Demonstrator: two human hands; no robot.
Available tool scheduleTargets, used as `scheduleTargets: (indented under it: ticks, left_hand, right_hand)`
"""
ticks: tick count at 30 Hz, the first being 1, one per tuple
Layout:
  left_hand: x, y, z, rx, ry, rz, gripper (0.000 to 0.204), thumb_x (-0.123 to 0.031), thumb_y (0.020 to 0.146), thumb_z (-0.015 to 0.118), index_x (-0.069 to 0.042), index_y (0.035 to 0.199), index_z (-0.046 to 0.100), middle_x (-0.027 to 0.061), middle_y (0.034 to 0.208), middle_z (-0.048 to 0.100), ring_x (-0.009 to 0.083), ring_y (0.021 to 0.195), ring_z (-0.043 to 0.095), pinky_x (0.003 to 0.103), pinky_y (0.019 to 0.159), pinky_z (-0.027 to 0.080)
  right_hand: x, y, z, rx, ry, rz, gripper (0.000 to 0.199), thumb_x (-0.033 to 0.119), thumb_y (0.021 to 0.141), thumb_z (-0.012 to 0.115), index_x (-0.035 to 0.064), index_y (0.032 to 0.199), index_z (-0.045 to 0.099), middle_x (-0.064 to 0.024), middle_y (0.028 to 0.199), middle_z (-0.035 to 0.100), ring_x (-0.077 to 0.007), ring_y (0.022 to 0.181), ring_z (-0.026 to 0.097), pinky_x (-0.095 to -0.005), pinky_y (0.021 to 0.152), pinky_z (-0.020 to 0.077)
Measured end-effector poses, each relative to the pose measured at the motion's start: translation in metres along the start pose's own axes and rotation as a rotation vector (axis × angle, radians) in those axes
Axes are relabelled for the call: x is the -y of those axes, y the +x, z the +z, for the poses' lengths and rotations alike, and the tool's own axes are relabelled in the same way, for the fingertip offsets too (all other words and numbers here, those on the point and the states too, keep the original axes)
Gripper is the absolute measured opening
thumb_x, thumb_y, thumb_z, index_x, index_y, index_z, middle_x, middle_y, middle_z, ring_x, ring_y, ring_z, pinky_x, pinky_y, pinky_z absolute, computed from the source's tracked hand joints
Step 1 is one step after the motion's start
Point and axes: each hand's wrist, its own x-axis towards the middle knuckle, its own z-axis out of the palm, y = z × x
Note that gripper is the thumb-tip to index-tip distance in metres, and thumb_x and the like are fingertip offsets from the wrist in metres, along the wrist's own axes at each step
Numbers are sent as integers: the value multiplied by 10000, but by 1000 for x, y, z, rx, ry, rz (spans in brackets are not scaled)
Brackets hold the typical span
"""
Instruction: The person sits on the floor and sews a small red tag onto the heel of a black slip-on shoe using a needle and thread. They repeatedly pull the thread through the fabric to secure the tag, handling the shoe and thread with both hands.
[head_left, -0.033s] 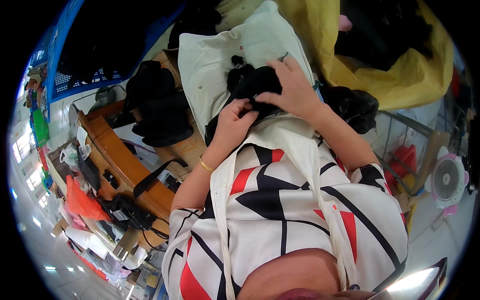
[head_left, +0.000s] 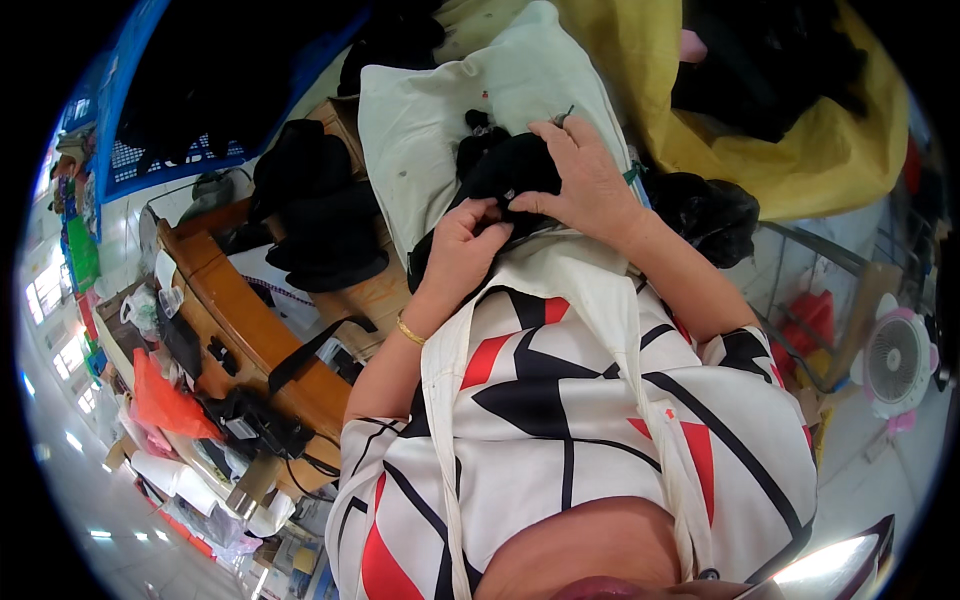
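Observation:
A soft black cloth piece [head_left: 515,170], perhaps a cap, lies over the pale cushion-like cloth [head_left: 410,120] in front of me. A small light mark shows on it between my hands. My left hand [head_left: 466,240] pinches its near edge, thumb and fingers pressed together. My right hand [head_left: 590,185] reaches over its right side, with the thumb on the fabric and the fingers curved round the far edge. A thin dark bit sticks out by the right fingertips, too small to make out. More black cloth bunches just beyond the piece.
Dark cloth pieces [head_left: 320,220] are stacked at the left beside a wooden table [head_left: 240,310]. A blue crate [head_left: 160,180] stands at the far left. At the right are a yellow sack [head_left: 800,180] with dark contents, a black plastic bag [head_left: 705,215] and a fan [head_left: 893,360].
My hands have shifted only slightly on the black cloth piece. The small light mark between them shows a little more clearly.

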Motion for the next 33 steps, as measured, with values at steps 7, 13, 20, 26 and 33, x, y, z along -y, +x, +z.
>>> scheduleTargets:
  ticks: [7, 13, 20, 26, 33]
  left_hand:
    - [-21, -23, -21, 5, -255, -36, 147, -19, 831, 629, 19, 974, 631, -38, 848, 566, 44, 742, 488, 203, 672, 414]
    - [-53, -34, -20, -145, -472, -197, 104, -96, 898, 659, -4, 863, 623, -42, 778, 550, 50, 718, 485, 197, 688, 415]
    - [-35, -42, -29, -148, -591, 40, 143, -40, 846, 751, -49, 775, 628, -13, 783, 631, 54, 741, 548, 224, 732, 474]
    - [-41, -42, -41, -39, -367, 52, 73, -52, 864, 735, -27, 852, 668, -3, 814, 642, 49, 758, 555, 200, 712, 459]
    - [-88, -32, -27, -241, -203, 340, 124, -60, 945, 626, 1, 1031, 691, 13, 922, 676, 61, 858, 604, 196, 747, 466]
  right_hand:
    - [2, 16, -21, 59, 663, 315, 527, 377, 842, 749, -14, 1163, 600, -130, 996, 585, -218, 950, 592, -298, 862, 477]
    - [32, 14, -28, 168, 475, 176, 362, 304, 892, 698, -31, 1018, 642, -113, 909, 591, -189, 779, 570, -295, 717, 470]
    - [51, 8, -28, 107, 569, 140, 389, 309, 860, 724, -40, 1014, 647, -119, 913, 611, -176, 738, 582, -289, 687, 486]
    - [33, -1, -23, 525, 779, 464, 333, 299, 949, 637, -19, 1049, 649, -9, 931, 637, -75, 841, 535, -238, 766, 435]
    - [-57, 12, -69, -253, 856, 701, 240, 293, 910, 676, 55, 899, 706, 9, 863, 654, -82, 721, 541, -232, 646, 408]
